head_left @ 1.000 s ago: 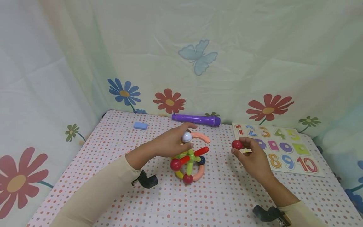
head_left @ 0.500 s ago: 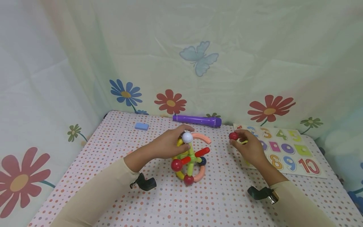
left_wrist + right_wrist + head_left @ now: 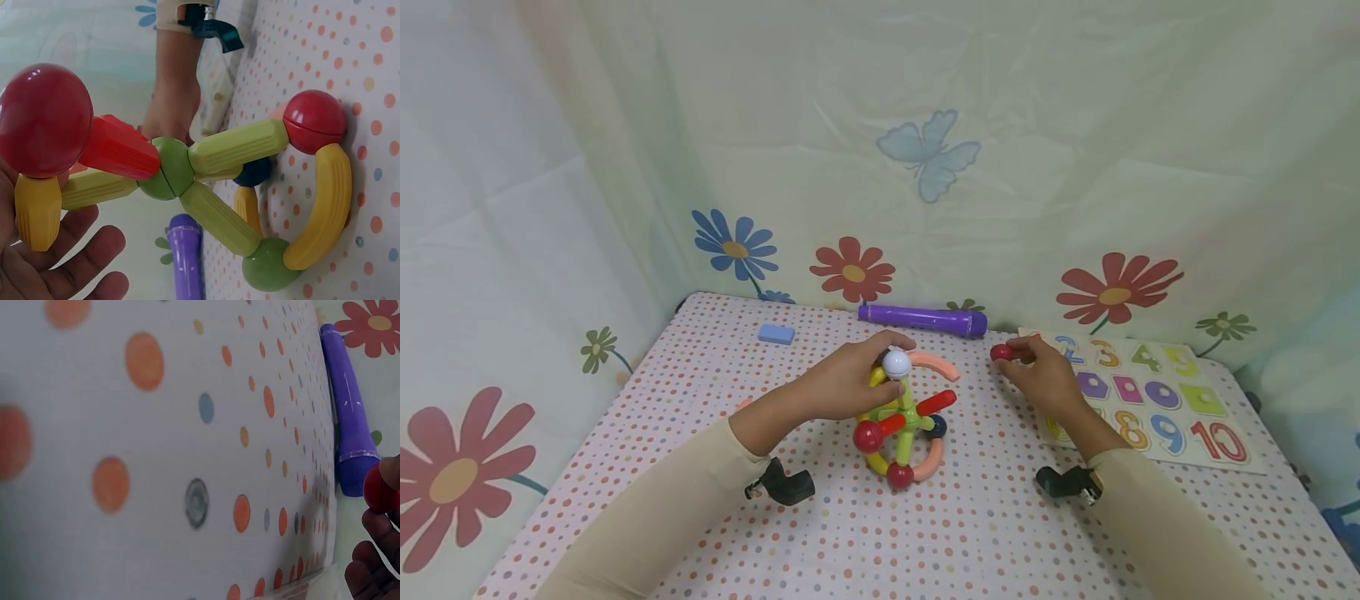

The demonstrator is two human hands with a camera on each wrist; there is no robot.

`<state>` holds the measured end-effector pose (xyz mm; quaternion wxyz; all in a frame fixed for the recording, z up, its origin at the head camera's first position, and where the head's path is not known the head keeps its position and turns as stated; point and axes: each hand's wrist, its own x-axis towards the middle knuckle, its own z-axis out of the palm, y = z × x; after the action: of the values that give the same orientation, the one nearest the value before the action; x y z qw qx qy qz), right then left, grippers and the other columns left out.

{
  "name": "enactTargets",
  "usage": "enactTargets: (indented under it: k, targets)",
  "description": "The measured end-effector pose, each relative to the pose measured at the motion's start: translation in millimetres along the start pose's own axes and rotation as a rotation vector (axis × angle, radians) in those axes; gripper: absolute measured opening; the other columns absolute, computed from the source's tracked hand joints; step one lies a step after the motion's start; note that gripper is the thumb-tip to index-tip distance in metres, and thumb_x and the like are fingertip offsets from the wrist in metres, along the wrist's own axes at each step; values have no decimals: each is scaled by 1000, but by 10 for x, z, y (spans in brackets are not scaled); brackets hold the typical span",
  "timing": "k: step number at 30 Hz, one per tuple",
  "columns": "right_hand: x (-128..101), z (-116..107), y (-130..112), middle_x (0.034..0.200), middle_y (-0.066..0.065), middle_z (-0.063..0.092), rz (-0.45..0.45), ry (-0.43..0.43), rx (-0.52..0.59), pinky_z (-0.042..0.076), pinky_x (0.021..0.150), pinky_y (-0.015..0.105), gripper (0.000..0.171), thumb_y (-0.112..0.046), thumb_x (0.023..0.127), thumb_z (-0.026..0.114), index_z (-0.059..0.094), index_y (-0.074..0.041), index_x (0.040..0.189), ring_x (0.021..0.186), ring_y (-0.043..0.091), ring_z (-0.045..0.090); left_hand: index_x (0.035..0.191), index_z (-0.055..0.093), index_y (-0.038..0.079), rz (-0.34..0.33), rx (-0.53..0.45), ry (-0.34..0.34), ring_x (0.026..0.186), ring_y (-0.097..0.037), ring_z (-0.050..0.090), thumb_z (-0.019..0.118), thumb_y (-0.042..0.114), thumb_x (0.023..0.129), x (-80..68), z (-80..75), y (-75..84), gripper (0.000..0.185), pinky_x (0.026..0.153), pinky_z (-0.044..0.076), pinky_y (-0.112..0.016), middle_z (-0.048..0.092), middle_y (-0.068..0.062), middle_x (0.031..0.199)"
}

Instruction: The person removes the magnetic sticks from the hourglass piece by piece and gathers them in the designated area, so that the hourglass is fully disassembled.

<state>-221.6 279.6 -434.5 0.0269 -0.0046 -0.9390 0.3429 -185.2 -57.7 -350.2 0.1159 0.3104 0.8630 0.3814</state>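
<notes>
From far away I'm holding the stick toy (image 3: 907, 417) with the left hand (image 3: 844, 382), and it's looking mostly built, while the right hand (image 3: 1047, 379) is pinching a red ball (image 3: 1000, 353) off to the toy's right, not yet joined on.

Past the far edge of my polka-dotted desk (image 3: 880, 542), a pale curtain (image 3: 1045, 100) faces me, printed with flowers (image 3: 852, 273) and a blue butterfly (image 3: 929, 158).
</notes>
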Motion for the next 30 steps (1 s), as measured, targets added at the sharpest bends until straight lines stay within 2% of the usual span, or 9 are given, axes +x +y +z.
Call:
enactTargets:
  k: [9,18,25,30]
  targets:
    - [134,81,16,135,26,58,62,-49,18,45,103,59,47,-24,99,68,56,0,137,129,46,49,147,46,15,3,-7,3,101,-16,64,72,14,97,-5,11,13,57,89,56,-31,66,-5,124]
    - [209,124,61,131,27,60,46,-43,-46,45,103,58,45,-23,99,68,57,1,135,125,44,53,147,46,18,-23,9,6,97,-17,63,72,17,97,1,7,16,57,82,56,-25,67,-4,122]
    - [223,132,72,129,26,61,52,-40,-58,47,101,57,44,-20,99,68,57,2,135,121,43,55,147,46,18,-28,4,8,99,-17,63,72,16,97,-1,1,30,57,82,56,-25,66,-4,122]
    - [222,133,70,132,26,60,60,-43,-55,46,103,57,47,-21,99,69,55,2,137,124,44,54,147,47,17,-23,3,5,98,-17,63,72,16,97,-5,0,29,56,83,56,-26,66,-4,122]
